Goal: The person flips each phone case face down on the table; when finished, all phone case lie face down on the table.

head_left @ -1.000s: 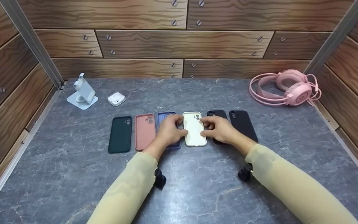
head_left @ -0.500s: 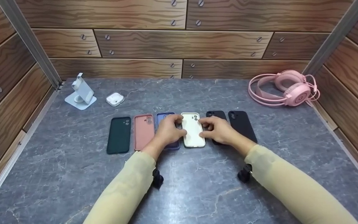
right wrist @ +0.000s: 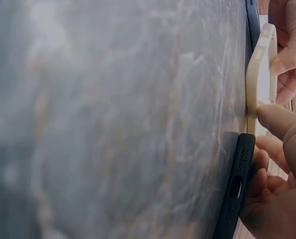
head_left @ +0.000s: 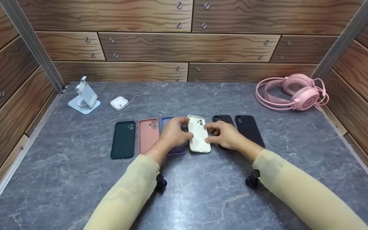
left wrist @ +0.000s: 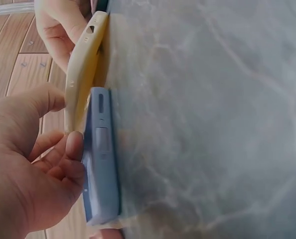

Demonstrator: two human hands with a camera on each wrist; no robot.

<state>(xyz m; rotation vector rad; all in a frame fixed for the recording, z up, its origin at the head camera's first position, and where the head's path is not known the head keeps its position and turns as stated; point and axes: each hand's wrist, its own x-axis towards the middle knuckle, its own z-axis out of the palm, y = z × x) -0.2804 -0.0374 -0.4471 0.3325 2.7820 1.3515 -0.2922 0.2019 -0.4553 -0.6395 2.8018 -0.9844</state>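
A cream-white phone case [head_left: 198, 138] with its hollow side up is held between both hands in the head view. Along its left edge the left hand [head_left: 174, 134] grips with thumb and fingers. The right hand [head_left: 225, 134] holds the opposite edge, thumb nearer the person. Seen from the left wrist, the cream case [left wrist: 77, 82] slants, its left side raised above the blue phone case [left wrist: 103, 169]. In the right wrist view its right edge is low by the table, next to a black phone case [right wrist: 234, 191]. The left forearm and hand partly cover the blue case.
Left of the hands lie a dark green case [head_left: 123, 140] and a pink case [head_left: 149, 135]; another black case [head_left: 250, 131] lies right. Farther back are a light phone stand [head_left: 87, 95], a small white square item [head_left: 119, 103] and pink headphones [head_left: 305, 95].
The cream case, flat a second ago, is now tilted with its left side lifted. Both hands keep hold of its edges in nearly the same place. The view has shifted slightly.
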